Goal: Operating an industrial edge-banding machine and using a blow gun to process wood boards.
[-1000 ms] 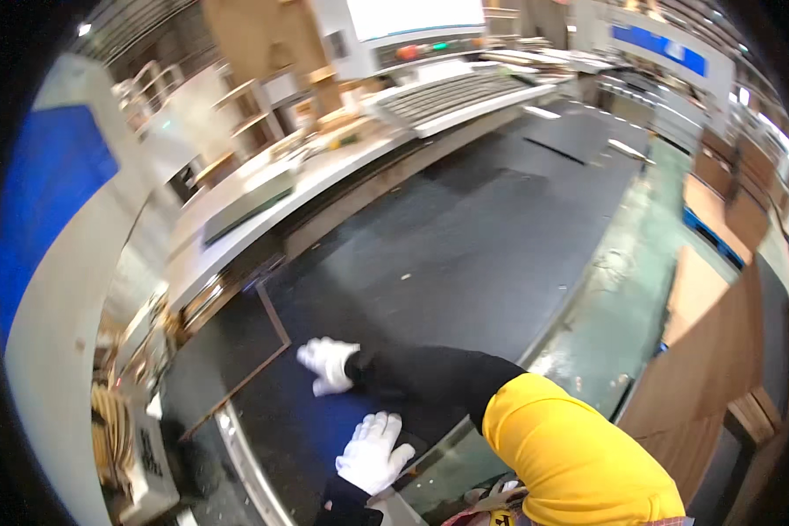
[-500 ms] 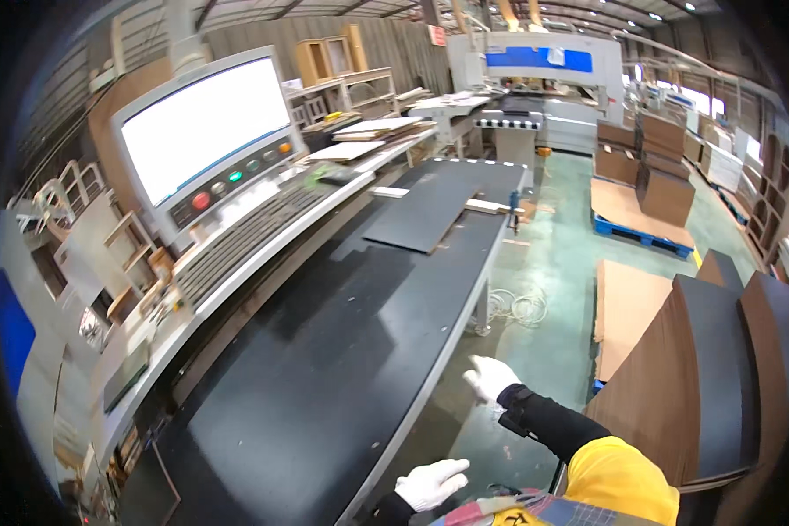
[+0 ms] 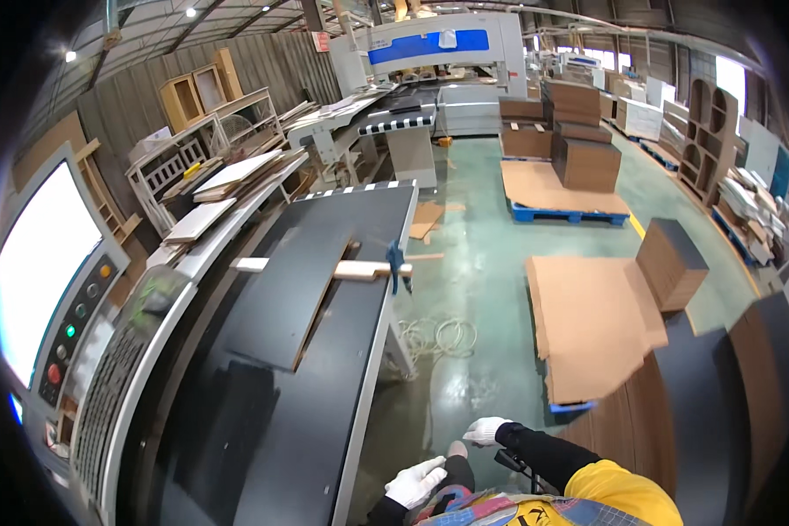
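Low in the head view, my left hand point(image 3: 416, 483) in a white glove hangs beside the edge of the long black-topped table point(image 3: 342, 412), fingers loosely stretched and holding nothing. My right hand point(image 3: 486, 430), also gloved in white, is a little farther forward over the floor, its fingers apart and with nothing in them. Ahead on the table lies a dark board point(image 3: 294, 307), raised at its middle on a pale wood strip point(image 3: 359, 269). A blue and black clamp-like tool point(image 3: 398, 266) hangs at the table's right edge by the end of that strip.
A control panel with a bright screen point(image 3: 46, 254) and a keyboard point(image 3: 105, 421) stand at the left. Stacked dark boards point(image 3: 701, 412) and a cardboard-topped pallet point(image 3: 587, 316) are at the right. A coiled hose point(image 3: 451, 337) lies on the floor. A large machine point(image 3: 473, 110) stands far ahead.
My view has swung to the right and forward along the table, so the screen slides left. My right hand has drawn lower and nearer to my left; both remain without anything held.
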A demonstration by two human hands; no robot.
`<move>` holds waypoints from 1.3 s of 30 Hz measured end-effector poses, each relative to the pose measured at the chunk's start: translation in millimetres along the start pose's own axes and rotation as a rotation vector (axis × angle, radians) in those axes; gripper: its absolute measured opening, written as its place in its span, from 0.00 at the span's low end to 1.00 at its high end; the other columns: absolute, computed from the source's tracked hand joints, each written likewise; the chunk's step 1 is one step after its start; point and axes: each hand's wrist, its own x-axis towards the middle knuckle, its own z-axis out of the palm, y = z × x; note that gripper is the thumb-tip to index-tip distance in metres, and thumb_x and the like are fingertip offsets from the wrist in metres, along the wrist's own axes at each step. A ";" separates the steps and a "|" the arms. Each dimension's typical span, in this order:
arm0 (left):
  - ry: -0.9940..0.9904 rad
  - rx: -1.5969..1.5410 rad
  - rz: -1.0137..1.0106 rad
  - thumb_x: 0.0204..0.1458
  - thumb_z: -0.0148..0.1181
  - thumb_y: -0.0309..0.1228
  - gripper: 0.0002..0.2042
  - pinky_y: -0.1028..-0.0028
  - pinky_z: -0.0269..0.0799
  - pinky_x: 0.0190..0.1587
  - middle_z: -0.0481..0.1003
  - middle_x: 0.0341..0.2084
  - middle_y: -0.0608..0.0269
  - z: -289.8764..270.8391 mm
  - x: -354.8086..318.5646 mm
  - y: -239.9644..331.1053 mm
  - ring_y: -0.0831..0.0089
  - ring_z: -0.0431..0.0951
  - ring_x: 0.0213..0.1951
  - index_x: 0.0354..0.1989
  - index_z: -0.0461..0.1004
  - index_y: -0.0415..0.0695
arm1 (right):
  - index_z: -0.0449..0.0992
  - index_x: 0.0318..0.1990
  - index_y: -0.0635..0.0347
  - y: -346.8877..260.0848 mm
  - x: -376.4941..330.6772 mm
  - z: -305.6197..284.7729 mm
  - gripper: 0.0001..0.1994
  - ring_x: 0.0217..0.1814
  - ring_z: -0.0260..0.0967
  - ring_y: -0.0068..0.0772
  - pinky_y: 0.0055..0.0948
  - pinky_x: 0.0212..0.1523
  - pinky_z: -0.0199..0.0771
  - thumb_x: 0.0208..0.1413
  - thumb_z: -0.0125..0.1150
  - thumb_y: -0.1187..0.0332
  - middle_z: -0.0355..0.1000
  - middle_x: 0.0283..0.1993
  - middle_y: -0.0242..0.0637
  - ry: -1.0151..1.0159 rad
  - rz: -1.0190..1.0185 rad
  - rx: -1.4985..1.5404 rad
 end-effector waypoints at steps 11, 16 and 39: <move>-0.204 -0.022 0.062 0.62 0.51 0.45 0.24 0.75 0.67 0.55 0.77 0.51 0.61 -54.4 344.8 220.5 0.73 0.75 0.51 0.62 0.68 0.43 | 0.80 0.41 0.57 225.9 33.4 -271.0 0.20 0.37 0.78 0.40 0.37 0.39 0.76 0.61 0.47 0.52 0.80 0.37 0.39 0.527 0.459 0.595; -0.333 0.163 0.250 0.60 0.47 0.53 0.26 0.70 0.66 0.57 0.75 0.53 0.59 -41.2 515.7 275.8 0.65 0.74 0.54 0.62 0.69 0.52 | 0.82 0.38 0.57 387.1 3.7 -274.6 0.17 0.44 0.76 0.51 0.48 0.44 0.75 0.53 0.52 0.56 0.78 0.42 0.48 0.278 0.616 -0.194; -0.090 -0.444 0.020 0.61 0.57 0.43 0.27 0.74 0.71 0.50 0.75 0.48 0.61 -273.0 1206.2 514.0 0.77 0.74 0.45 0.62 0.66 0.36 | 0.80 0.41 0.62 557.2 488.3 -1042.4 0.22 0.41 0.79 0.35 0.36 0.46 0.76 0.62 0.45 0.52 0.80 0.40 0.40 0.229 0.118 0.076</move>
